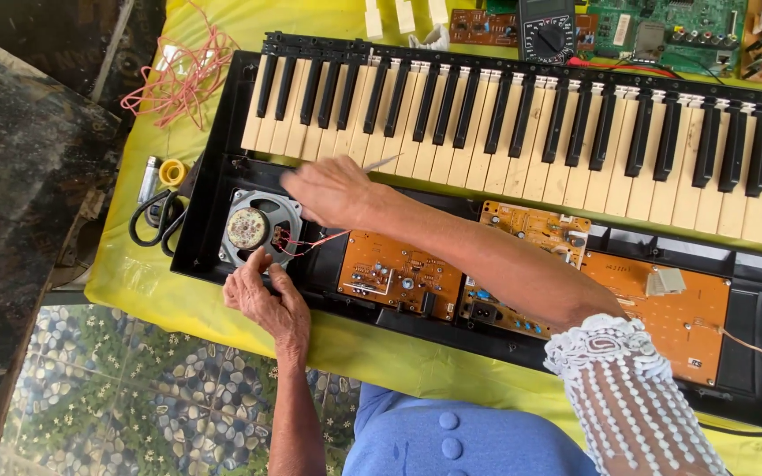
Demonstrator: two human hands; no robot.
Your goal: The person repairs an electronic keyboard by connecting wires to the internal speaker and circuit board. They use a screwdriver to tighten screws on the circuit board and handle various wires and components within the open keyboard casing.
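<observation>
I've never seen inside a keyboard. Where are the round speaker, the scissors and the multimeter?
round speaker [249,228], head view, on its centre magnet.
scissors [157,219], head view, on the black handle loops.
multimeter [547,35], head view, on its dial.

The scene is lit by bright, even daylight, and no single source can be made out. Shadows are soft and short: a faint one is cast beneath the right hand [332,189] onto the pale keys [504,141], and another under the forearm across the orange circuit boards [399,273]. The yellow cloth [134,282] left of the left hand [266,300] is slightly washed out. The dark slab [19,220] farther left is kept deep in shade. Slight motion blur is seen on the right hand's fingers and the thin tool [381,163] held in them. Mild bending is noticed toward the frame edges. Elsewhere, detail is rendered sharply.
</observation>
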